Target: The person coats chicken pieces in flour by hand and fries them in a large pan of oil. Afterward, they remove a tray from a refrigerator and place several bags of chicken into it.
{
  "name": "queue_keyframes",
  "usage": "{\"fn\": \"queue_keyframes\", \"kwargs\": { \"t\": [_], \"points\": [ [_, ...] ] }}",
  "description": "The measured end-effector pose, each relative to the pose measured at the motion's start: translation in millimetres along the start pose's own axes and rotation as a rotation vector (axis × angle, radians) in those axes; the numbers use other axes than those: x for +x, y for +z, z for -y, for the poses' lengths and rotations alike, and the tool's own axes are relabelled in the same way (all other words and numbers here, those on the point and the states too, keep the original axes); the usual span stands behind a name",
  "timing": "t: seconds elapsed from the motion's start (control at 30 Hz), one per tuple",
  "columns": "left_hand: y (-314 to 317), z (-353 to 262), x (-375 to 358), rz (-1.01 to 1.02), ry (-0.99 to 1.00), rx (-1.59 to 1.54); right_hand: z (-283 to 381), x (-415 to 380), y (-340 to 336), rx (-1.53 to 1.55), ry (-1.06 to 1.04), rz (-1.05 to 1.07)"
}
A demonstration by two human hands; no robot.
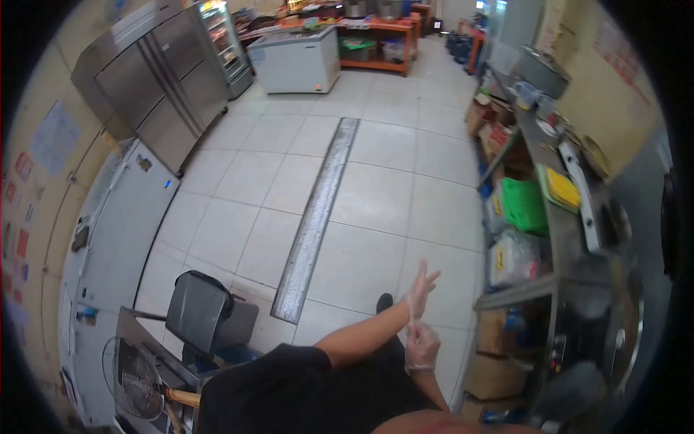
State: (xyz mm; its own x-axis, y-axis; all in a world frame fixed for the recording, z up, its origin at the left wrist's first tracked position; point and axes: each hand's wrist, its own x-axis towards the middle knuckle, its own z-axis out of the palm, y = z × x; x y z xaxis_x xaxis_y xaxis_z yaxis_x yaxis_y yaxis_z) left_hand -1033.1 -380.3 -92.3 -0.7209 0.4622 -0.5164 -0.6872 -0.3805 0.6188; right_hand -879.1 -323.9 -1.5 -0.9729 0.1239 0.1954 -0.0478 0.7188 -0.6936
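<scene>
My left hand (422, 288) reaches out over the tiled floor with its fingers apart, and a thin clear glove appears to cover it. Just below it, my right hand (422, 347), in a clear plastic glove (418, 359), is closed at the left wrist. Its fingers pinch the stretched clear cuff (411, 309) of the left glove. The two hands are close together in front of my black shirt.
A steel shelf (531, 155) with boxes and a green bag (523, 205) runs along the right. At left are a steel fridge (155, 79), a white freezer (126, 217) and a black bin (202, 307). A metal drain (318, 217) crosses the floor.
</scene>
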Motion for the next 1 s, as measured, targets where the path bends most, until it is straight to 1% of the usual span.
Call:
{"fn": "queue_keyframes", "kwargs": {
  "t": [0.03, 0.07, 0.1, 0.13, 0.17, 0.2, 0.27, 0.3, 0.37, 0.4, 0.43, 0.47, 0.5, 0.53, 0.57, 0.6, 0.63, 0.67, 0.7, 0.73, 0.77, 0.8, 0.83, 0.87, 0.9, 0.93, 0.97, 1.0],
  "points": [
    [-7.2, -42.0, 15.1, 0.062, -0.041, 0.052, 5.0, 40.3, 16.9, 0.092, -0.067, 0.008],
    [-33.0, -87.2, 51.3, 0.032, -0.005, 0.050, 6.4, 98.3, 37.4, 0.118, -0.104, 0.024],
    [-76.3, -113.8, 80.5, -0.041, 0.127, -0.046, 10.4, 139.6, 57.0, 0.097, -0.148, 0.102],
    [-103.0, -142.1, 90.3, -0.113, 0.255, -0.149, 16.8, 173.9, 75.9, 0.068, -0.192, 0.187],
    [-130.5, -180.2, 101.8, -0.272, 0.386, -0.178, 28.9, 217.6, 98.8, 0.035, -0.225, 0.252],
    [-152.0, -230.4, 101.1, -0.422, 0.524, -0.215, 44.4, 261.0, 122.6, 0.041, -0.269, 0.265],
    [-171.6, -337.1, 72.8, -0.587, 0.599, -0.480, 80.8, 339.5, 177.4, -0.022, -0.325, 0.442],
    [-195.7, -369.1, 70.9, -0.603, 0.629, -0.511, 106.3, 371.7, 200.0, -0.027, -0.364, 0.466],
    [-248.6, -427.8, 78.5, -0.647, 0.828, -0.686, 157.9, 431.1, 248.5, 0.124, -0.476, 0.475],
    [-271.0, -457.1, 88.1, -0.655, 0.857, -0.696, 172.4, 463.5, 280.8, 0.130, -0.505, 0.484],
    [-295.5, -480.2, 95.8, -0.654, 0.883, -0.765, 188.0, 490.6, 317.6, 0.205, -0.368, 0.639],
    [-317.9, -510.3, 99.2, -0.653, 0.901, -0.830, 204.1, 515.4, 355.9, 0.278, -0.220, 0.791],
    [-335.5, -539.2, 105.2, -0.621, 0.918, -0.837, 212.1, 533.3, 387.2, 0.277, -0.224, 0.797],
    [-363.3, -563.8, 117.9, -0.611, 0.922, -0.839, 216.8, 553.1, 415.9, 0.291, -0.245, 0.756],
    [-400.4, -597.7, 135.5, -0.545, 0.930, -0.820, 234.1, 589.3, 450.4, 0.318, -0.289, 0.690],
    [-428.2, -616.4, 153.2, -0.499, 0.906, -0.827, 241.1, 613.9, 471.6, 0.322, -0.306, 0.650],
    [-456.9, -641.6, 173.1, -0.504, 0.940, -0.750, 260.4, 638.2, 483.9, 0.207, -0.356, 0.590],
    [-485.1, -673.1, 196.8, -0.502, 0.936, -0.748, 270.0, 667.3, 505.8, 0.207, -0.352, 0.588],
    [-511.9, -710.3, 224.7, -0.542, 1.006, -0.580, 275.3, 700.1, 532.0, 0.125, -0.446, 0.537],
    [-529.5, -733.8, 246.1, -0.586, 1.053, -0.415, 276.6, 724.4, 553.7, 0.037, -0.522, 0.495],
    [-511.0, -781.3, 240.8, -0.664, 1.072, -0.390, 280.3, 751.6, 575.6, 0.044, -0.498, 0.498],
    [-533.6, -808.5, 262.2, -0.664, 1.052, -0.378, 284.1, 785.1, 600.4, 0.078, -0.303, 0.738],
    [-562.1, -834.6, 288.3, -0.555, 0.861, -0.360, 288.9, 816.4, 627.7, 0.117, -0.105, 0.968],
    [-574.1, -873.7, 298.0, -0.445, 0.673, -0.339, 291.4, 843.2, 658.9, 0.125, -0.092, 0.960],
    [-579.8, -903.5, 306.9, -0.512, 0.527, -0.342, 294.1, 869.7, 689.5, 0.011, -0.241, 0.918],
    [-602.4, -929.3, 328.4, -0.509, 0.525, -0.331, 300.4, 900.3, 719.4, -0.104, -0.393, 0.869],
    [-628.9, -944.4, 353.4, -0.628, 0.573, -0.416, 314.8, 929.8, 739.7, -0.117, -0.251, 0.993],
    [-655.7, -960.5, 376.4, -0.749, 0.623, -0.504, 328.8, 962.5, 758.3, -0.111, -0.251, 0.993]
  ]
}}
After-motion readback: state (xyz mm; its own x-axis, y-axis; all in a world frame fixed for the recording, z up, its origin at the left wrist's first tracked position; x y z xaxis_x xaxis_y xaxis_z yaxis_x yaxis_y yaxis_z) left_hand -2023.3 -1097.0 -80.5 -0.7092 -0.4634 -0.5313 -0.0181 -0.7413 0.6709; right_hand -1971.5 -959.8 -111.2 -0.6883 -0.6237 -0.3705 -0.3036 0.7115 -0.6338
